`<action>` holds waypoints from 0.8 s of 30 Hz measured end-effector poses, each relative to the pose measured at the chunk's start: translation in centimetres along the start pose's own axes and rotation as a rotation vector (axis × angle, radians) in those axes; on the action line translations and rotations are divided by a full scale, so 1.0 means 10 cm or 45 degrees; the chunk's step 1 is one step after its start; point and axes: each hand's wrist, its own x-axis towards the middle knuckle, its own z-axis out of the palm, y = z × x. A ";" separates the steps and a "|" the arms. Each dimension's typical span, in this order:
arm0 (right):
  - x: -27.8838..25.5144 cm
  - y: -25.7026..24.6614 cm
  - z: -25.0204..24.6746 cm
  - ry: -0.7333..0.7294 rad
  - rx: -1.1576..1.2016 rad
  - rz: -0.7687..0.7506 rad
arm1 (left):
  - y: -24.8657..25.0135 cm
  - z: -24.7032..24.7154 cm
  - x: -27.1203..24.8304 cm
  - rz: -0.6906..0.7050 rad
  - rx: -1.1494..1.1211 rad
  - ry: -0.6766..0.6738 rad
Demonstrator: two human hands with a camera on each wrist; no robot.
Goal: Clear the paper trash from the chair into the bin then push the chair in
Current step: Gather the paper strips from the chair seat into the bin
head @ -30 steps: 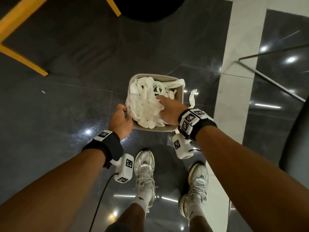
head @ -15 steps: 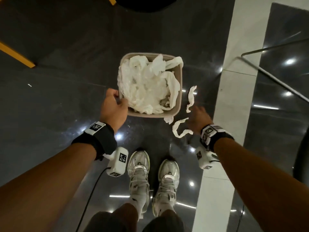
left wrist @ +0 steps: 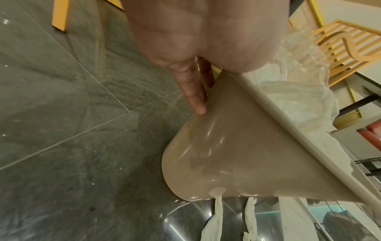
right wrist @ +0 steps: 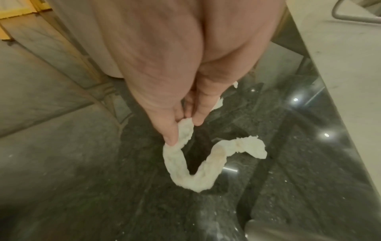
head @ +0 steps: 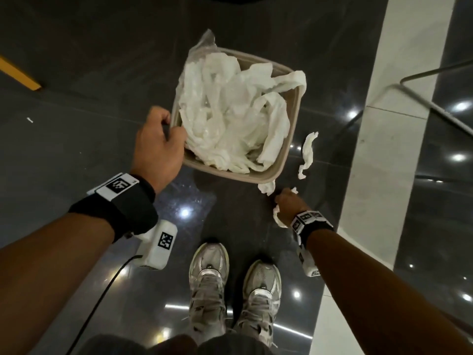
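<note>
a beige bin (head: 268, 175) is seen from above at the middle of a dark polished floor (head: 76, 149), tilted and heaped to the rim with crumpled white paper (head: 230, 119); a clear plastic liner (head: 204, 42) pokes up at its 11 o'clock corner. the bin is held at its 9 o'clock edge by the left hand (head: 156, 149), whose thumb is hooked over the rim while the fingers (left wrist: 193, 96) are pressed flat against the outer wall — a clamped grip on the bin.

at about 5 o'clock from the bin, low near the floor, a twisted strip of paper (right wrist: 185, 163) is pinched between the thumb and fingertips of the right hand (head: 289, 203), with most of the strip trailing on the floor in a loose curve. another loose strip (head: 307, 155) lies on the floor just beside the bin at 3 o'clock, and a small scrap (head: 267, 187) is seen at the bin's 5 o'clock corner; whether it touches the bin cannot be told.

a pair of grey sneakers (head: 230, 290) is planted at 6 o'clock. a pale stripe of floor tile (head: 378, 175) runs along the 3 o'clock side, crossed by a thin metal frame (head: 435, 106) — possibly a chair's, though this cannot be told. a yellow furniture leg (head: 20, 75) is glimpsed at 10 o'clock.
</note>
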 end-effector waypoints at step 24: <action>0.33 -0.40 -0.46 0.394 0.758 0.254 | -0.03 0.08 0.01 0.081 0.066 -0.119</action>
